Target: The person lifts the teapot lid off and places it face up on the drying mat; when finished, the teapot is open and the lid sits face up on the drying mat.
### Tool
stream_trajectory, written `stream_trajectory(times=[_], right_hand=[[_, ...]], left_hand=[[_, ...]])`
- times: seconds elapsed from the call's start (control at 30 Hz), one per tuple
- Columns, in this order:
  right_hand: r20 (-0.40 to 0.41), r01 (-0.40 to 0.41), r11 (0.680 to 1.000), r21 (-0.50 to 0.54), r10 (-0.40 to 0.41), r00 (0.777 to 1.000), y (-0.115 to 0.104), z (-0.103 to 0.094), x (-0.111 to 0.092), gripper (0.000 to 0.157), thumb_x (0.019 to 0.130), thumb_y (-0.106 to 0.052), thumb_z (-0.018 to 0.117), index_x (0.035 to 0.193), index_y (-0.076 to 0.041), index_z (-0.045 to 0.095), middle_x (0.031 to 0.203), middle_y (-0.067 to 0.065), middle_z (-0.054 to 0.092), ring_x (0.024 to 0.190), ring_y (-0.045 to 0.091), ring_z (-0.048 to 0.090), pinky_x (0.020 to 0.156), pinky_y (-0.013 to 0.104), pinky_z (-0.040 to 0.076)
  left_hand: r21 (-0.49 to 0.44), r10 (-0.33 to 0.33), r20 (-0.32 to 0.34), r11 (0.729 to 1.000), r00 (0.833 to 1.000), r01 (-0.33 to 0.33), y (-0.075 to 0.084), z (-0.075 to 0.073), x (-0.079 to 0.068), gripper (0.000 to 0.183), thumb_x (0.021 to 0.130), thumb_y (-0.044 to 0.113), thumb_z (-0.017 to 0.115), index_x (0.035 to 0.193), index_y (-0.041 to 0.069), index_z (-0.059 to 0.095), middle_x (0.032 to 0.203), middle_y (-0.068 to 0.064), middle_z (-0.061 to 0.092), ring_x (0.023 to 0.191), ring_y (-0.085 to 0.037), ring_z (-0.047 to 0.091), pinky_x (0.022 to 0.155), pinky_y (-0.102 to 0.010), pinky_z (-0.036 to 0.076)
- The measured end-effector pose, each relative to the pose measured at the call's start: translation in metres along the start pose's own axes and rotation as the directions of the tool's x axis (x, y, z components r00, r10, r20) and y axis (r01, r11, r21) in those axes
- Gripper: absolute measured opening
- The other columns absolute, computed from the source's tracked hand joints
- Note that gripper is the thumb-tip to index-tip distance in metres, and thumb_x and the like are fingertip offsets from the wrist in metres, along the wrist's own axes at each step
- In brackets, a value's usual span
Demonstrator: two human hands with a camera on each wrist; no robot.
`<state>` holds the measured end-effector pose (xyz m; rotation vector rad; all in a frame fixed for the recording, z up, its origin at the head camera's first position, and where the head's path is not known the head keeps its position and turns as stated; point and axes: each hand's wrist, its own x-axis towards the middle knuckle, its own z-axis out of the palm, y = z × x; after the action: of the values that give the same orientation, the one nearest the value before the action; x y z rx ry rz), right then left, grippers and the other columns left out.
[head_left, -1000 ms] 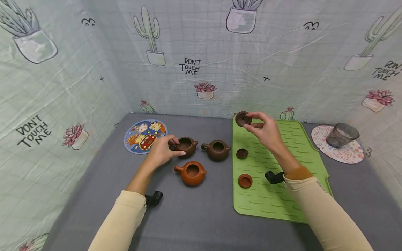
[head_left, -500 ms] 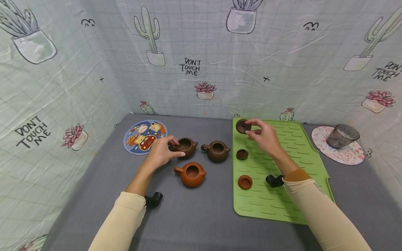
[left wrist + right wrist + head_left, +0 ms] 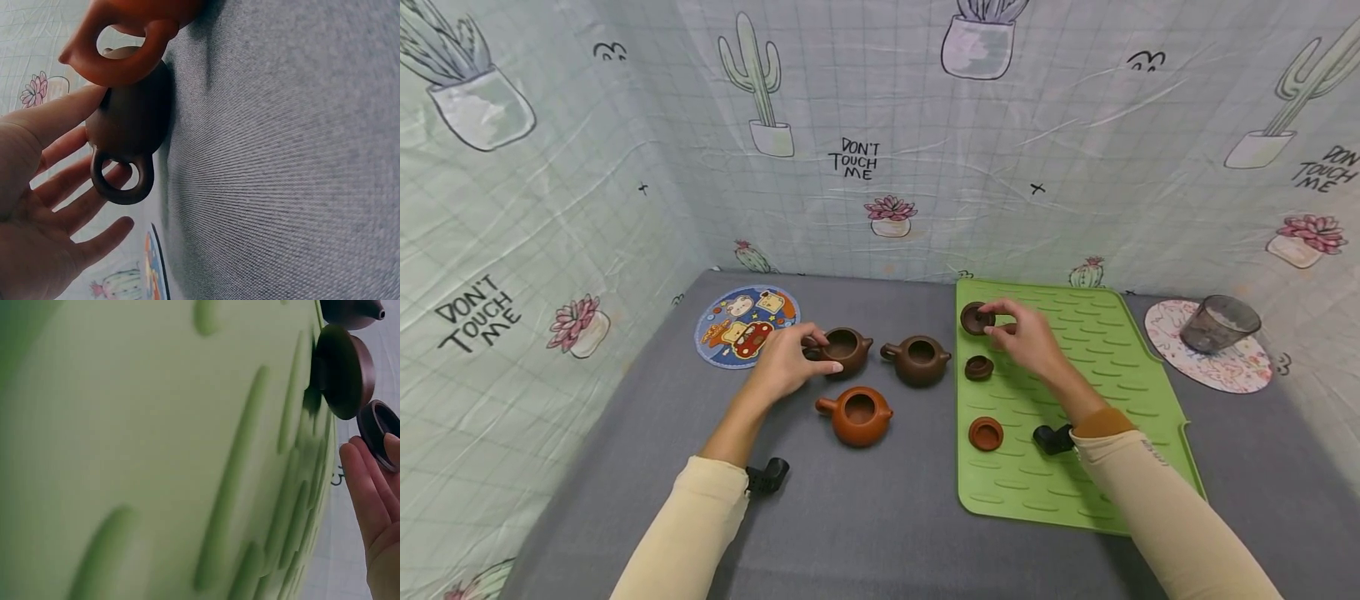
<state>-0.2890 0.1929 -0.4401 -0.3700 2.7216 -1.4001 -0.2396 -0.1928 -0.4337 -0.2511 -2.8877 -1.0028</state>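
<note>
My left hand (image 3: 784, 360) is at the leftmost dark brown teapot (image 3: 853, 362), thumb and fingers on either side of it. The left wrist view shows that teapot's body (image 3: 134, 122) and ring handle. Between thumb and fingers of my right hand (image 3: 1028, 340) is a dark brown teapot lid (image 3: 970, 320), underside up, over the mat's back left corner. A smaller brown lid (image 3: 978, 368) and an orange lid (image 3: 986, 434) lie in front of it on the green mat (image 3: 1045, 500). Lidless stand another brown teapot (image 3: 927, 372) and an orange teapot (image 3: 861, 431).
A blue cartoon coaster (image 3: 709, 337) lies at the back left. At the right, a dark translucent cup (image 3: 1216, 327) tilts on a pink-patterned coaster (image 3: 1240, 379). Behind the grey table (image 3: 880, 533) hangs a cactus-print cloth (image 3: 925, 225).
My right hand has come down and toward me with the brown lid, nearer the small brown lid. The left hand stays at its teapot.
</note>
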Motion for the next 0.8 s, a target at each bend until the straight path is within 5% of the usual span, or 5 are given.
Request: stream_trajectory(times=[0.1, 0.37, 0.8], right_hand=[[0.013, -0.005, 1.000, -0.026, 0.006, 1.000, 0.0037, 0.0008, -0.0010, 0.034, 0.100, -0.004, 0.062, 0.133, -0.010, 0.061, 0.143, 0.021, 0.056, 0.101, 0.038, 0.075, 0.072, 0.034, 0.062], [0.047, -0.005, 0.992, -0.122, 0.011, 0.999, 0.0077, 0.0007, -0.0005, 0.033, 0.100, -0.005, 0.063, 0.132, -0.011, 0.062, 0.141, 0.020, 0.059, 0.113, 0.041, 0.071, 0.066, 0.025, 0.052], [0.095, -0.007, 0.984, -0.179, 0.024, 0.995, 0.0044, -0.0017, 0.0079, 0.033, 0.099, -0.004, 0.065, 0.132, -0.008, 0.062, 0.142, 0.023, 0.060, 0.118, 0.040, 0.068, 0.080, 0.036, 0.063]], left_hand=[[-0.004, -0.002, 0.004, 1.000, 1.000, 0.002, -0.0001, 0.0004, 0.0003, 0.038, 0.075, 0.030, 0.092, 0.103, 0.010, 0.074, 0.105, -0.011, 0.077, 0.102, -0.030, 0.072, 0.089, -0.047, 0.056], [-0.005, -0.007, 0.006, 1.000, 1.000, 0.007, 0.0005, -0.0002, 0.0007, 0.038, 0.075, 0.030, 0.092, 0.102, 0.011, 0.074, 0.105, -0.011, 0.077, 0.103, -0.030, 0.072, 0.089, -0.047, 0.056], [0.003, -0.004, 0.010, 1.000, 1.000, 0.004, 0.0005, 0.0004, 0.0015, 0.038, 0.075, 0.031, 0.092, 0.101, 0.011, 0.074, 0.105, -0.011, 0.077, 0.103, -0.030, 0.072, 0.088, -0.047, 0.056]])
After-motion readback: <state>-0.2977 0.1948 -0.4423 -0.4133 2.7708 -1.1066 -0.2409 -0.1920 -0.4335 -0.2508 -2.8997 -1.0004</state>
